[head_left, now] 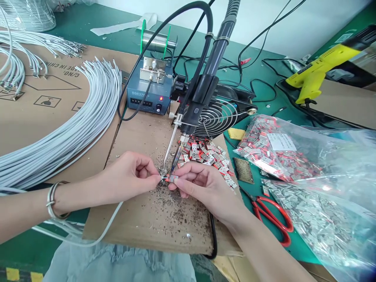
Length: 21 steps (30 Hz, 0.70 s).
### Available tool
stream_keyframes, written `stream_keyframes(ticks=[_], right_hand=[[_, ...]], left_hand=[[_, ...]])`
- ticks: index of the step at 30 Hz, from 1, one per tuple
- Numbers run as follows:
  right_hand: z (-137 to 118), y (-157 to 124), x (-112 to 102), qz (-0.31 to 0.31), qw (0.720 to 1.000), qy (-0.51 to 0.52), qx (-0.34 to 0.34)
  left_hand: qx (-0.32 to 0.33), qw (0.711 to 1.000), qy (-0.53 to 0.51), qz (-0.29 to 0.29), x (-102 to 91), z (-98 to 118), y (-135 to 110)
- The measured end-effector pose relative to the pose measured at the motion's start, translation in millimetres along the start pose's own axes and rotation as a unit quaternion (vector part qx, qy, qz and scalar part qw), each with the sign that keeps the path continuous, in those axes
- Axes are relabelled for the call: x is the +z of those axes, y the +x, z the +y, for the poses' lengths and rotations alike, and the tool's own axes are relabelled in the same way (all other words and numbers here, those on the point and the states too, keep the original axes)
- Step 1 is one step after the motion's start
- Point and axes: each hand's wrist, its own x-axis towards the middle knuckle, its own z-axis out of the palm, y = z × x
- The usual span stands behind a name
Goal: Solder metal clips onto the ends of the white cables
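My left hand is closed in a pinch on the end of a white cable, which loops down below the wrist. Between the fingertips of my right hand is a small USB connector with a metal shell and a red part. The cable end meets the connector right under the tip of a mounted soldering iron. Beside the iron, a thin bent solder feed tube points at the same spot. Whether the wires touch the connector is too small to tell.
A pile of USB connectors lies beyond my right hand. To the right are red-handled scissors, a brown sponge and bags of metal parts. A solder feeder, fan and cable bundle stand behind and left.
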Motion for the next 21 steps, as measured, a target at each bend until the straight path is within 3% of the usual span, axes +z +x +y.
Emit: stream_keyframes(ticks=[21], right_hand=[[0.3, -1.2, -1.4, -0.004, 1.0, -0.019, 0.003]], left_hand=[[0.012, 0.998, -0.059, 0.005, 0.7, -2.6, 1.1]])
